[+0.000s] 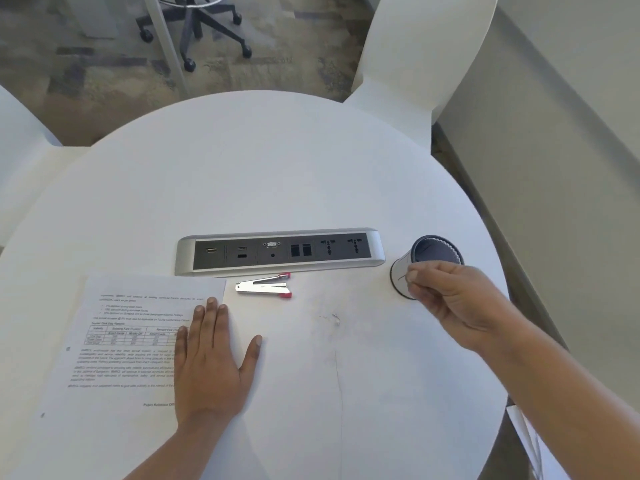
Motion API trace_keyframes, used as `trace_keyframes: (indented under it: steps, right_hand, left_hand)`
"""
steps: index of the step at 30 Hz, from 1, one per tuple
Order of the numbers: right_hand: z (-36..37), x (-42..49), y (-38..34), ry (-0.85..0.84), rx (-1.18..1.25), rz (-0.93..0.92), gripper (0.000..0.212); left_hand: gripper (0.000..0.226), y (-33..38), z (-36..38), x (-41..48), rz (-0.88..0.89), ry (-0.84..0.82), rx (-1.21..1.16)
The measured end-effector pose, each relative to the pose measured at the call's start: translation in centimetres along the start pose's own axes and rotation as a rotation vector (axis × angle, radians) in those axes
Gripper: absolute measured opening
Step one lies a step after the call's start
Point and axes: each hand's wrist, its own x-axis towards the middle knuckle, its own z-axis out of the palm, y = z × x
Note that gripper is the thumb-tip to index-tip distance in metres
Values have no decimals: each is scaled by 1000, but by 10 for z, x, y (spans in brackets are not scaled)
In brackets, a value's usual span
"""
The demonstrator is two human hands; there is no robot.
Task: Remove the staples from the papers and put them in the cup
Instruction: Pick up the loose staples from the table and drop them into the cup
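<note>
Pinching thin wire staple (401,278), fingers (414,277) beside round cup (437,252)

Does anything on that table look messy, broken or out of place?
Mostly tidy. The white table has a thin dark line running toward its near edge, like a crack or seam, with small scuffs or specks above it. The cup, stapler and papers look orderly.

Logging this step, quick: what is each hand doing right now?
Left hand: open, flat on the papers.
Right hand: pinched shut beside the cup, apparently on a staple.
</note>
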Motion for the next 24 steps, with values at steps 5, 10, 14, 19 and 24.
trace_keyframes:
  steps: [5, 10, 14, 19, 24]
  right_hand:
    - [-30, 11, -33, 151, -66, -104, 10]
    - [-46, 36, -38, 275, -388, -201, 4]
    - [-55, 51, -35, 312, -624, -256, 10]
    - [-52, 51, -36, 351, -842, -325, 23]
    - [-48, 46, -35, 344, -960, -393, 20]
  left_hand:
    - [83, 0, 3, 2, 3, -4, 6]
    - [83, -1, 5, 2, 2, 0, 12]
    - [83, 0, 5, 2, 3, -5, 13]
    - [83, 0, 4, 3, 6, 2, 12]
    - [83, 0, 5, 2, 3, 12, 3]
